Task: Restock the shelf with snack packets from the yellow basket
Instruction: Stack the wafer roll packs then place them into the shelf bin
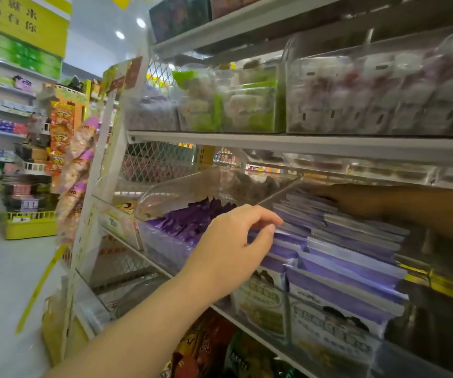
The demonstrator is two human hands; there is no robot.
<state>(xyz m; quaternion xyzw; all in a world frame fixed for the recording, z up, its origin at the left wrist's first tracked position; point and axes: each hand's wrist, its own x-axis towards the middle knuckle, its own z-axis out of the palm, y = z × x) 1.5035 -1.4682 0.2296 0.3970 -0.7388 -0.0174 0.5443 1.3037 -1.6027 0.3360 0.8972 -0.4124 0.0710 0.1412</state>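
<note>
Row of purple packets (356,257) runs front to back: left hand (233,241) pinches the near tops; right hand (350,200), grip indiscernible, lies at the far end.

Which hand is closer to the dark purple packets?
The left. The left hand is just beside the dark purple packets; the right hand rests farther right, on pale purple packets.

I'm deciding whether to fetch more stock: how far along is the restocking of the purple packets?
Done: the clear bin already holds a dense row of purple packets. In hand: the left hand is at the row's middle and the right hand reaches its shadowed back, apparently straightening it. Left: hard to say, no basket shows beside the hands.
</note>
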